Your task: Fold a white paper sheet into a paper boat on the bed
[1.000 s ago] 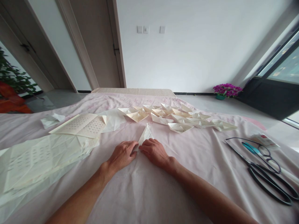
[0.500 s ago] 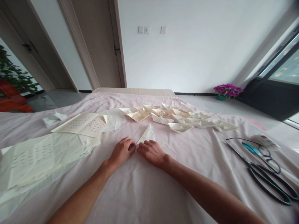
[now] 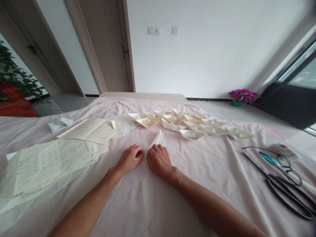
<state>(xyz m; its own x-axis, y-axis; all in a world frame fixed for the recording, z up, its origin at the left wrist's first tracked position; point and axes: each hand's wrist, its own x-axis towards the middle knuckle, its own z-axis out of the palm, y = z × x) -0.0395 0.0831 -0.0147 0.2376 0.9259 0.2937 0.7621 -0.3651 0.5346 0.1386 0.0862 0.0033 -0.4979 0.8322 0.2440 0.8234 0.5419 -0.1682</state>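
Observation:
A small triangle of folded paper (image 3: 160,139) with printed marks lies on the pink cloth, its tip pointing away from me. My left hand (image 3: 130,158) is closed at the paper's near left corner, thumb and forefinger together there. Over the paper's lower part rests my right hand (image 3: 160,160), its bent fingers pressed together on it and hiding much of it. Beyond the hands stand several folded paper boats (image 3: 194,134) in a cluster, some cream and some white.
Printed sheets (image 3: 86,130) and thin crumpled paper (image 3: 49,164) lie at left. Black-handled scissors (image 3: 283,191), eyeglasses (image 3: 287,168), a blue object (image 3: 268,158) and a small white box (image 3: 285,149) are at right. A pink cloth (image 3: 138,204) covers the surface.
My right hand has shifted forward a little over the folded paper, covering more of it. My left hand stays at the near left corner. The whole view has shifted slightly.

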